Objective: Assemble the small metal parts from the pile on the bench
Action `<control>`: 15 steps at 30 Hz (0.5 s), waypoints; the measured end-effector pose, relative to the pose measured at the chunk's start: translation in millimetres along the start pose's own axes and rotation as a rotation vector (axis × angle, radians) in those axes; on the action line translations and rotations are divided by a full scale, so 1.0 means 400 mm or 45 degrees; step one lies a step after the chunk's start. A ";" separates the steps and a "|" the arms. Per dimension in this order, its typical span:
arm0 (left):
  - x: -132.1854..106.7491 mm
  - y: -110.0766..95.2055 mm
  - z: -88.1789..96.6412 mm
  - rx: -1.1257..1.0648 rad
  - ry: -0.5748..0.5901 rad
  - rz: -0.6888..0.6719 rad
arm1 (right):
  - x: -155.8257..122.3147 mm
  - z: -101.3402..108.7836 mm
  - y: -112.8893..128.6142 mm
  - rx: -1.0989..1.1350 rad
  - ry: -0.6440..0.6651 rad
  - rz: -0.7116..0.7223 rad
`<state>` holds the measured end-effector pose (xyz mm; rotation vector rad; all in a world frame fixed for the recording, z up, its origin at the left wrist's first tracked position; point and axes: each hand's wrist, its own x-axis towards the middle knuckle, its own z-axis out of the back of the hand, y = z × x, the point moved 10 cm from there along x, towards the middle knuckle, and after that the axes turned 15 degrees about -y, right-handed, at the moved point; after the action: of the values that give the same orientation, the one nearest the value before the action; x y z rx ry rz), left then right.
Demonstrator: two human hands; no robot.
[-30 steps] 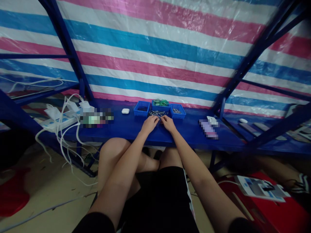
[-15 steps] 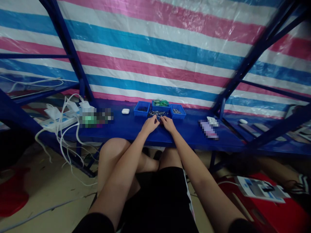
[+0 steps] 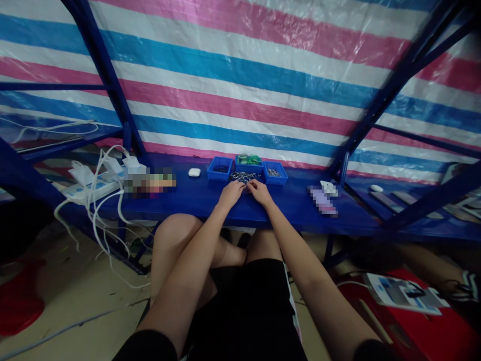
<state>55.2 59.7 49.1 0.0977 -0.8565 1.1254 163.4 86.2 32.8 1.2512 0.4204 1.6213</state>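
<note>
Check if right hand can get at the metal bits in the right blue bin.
Likely yes: the right hand is close to the right blue bin, the metal bits show through its open top, and nothing visible blocks the way.

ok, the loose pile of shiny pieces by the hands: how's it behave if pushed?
The pile of shiny pieces would probably spread rather than move as one, since slender pieces lie loosely crossed. Each is likely stiff, looking straight and metallic. They may slip over one another, given the shine.
</note>
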 end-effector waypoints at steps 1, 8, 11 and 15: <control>0.000 0.000 -0.001 0.001 -0.002 -0.007 | -0.001 -0.002 0.001 -0.002 0.009 0.017; 0.002 0.018 0.008 0.022 -0.036 0.091 | 0.007 0.004 -0.016 0.017 -0.038 -0.031; 0.000 0.022 0.015 0.031 -0.045 0.129 | 0.011 0.017 -0.025 0.010 -0.090 -0.081; 0.001 0.019 0.020 0.026 -0.056 0.119 | 0.011 0.027 -0.022 -0.026 -0.120 -0.091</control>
<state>44.6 59.7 52.1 0.1004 -0.8963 1.2234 177.2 90.6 32.7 1.2771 0.3845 1.4967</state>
